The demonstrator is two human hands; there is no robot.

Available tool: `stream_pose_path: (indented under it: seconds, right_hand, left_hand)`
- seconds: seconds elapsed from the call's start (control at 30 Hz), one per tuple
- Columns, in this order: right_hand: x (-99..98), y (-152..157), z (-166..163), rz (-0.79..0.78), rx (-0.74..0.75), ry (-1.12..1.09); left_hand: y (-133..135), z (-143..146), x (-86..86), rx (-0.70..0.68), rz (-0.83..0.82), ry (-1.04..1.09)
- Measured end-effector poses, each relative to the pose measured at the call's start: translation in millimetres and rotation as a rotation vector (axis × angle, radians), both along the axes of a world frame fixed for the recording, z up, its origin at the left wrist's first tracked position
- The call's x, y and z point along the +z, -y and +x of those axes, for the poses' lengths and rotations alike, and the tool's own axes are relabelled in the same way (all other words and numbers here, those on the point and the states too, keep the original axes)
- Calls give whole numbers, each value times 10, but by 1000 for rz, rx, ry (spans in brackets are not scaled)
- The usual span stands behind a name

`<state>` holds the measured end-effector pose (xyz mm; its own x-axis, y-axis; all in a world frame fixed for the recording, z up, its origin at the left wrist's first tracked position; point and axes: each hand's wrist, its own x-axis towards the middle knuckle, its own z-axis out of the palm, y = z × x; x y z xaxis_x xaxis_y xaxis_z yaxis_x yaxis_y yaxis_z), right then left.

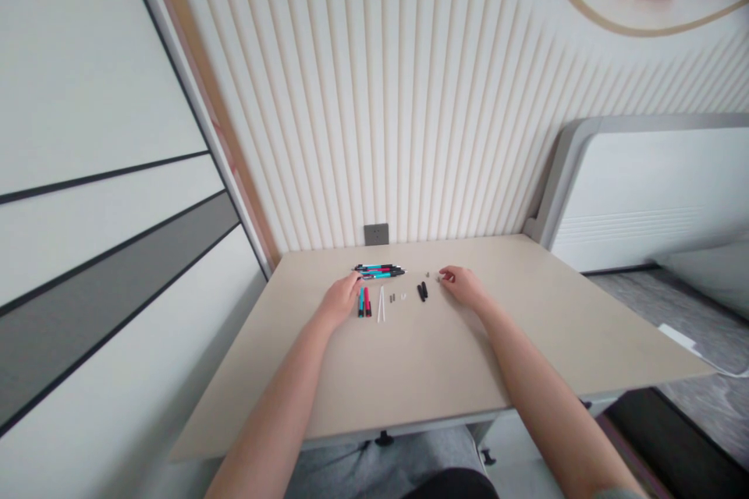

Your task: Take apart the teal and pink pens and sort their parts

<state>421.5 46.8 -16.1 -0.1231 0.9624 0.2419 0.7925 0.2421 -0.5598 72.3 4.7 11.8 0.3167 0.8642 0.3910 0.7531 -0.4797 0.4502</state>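
My left hand [341, 301] rests at the left end of a pile of click pens [383, 270], fingers bunched together; what they grip, if anything, is hidden. Below it lie a teal pen barrel [361, 302] and a red pen barrel [367, 301], side by side. My right hand [463, 285] has thumb and fingers pinched at a small metal part [438, 278]. Just left of it lies a similar metal part [427, 275]. Two black grips [422, 291], two white refills [381, 304], small springs [392, 298] and tiny whitish pieces [403, 296] lie between my hands.
The beige table [403, 374] stands against a ribbed wall with a dark socket [376, 234]. A white cabinet [117, 265] rises on the left. To the right are a bed headboard [649, 195] and a pillow [711, 273]. Drawer knobs [384, 438] stick out under the front edge.
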Motion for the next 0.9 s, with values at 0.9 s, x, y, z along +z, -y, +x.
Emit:
stream_pose_path:
  seconds: [0.9]
  right_hand:
    - [193,182,-309,280,99,-22]
  left_hand:
    - [10,22,12,-69,-62,11]
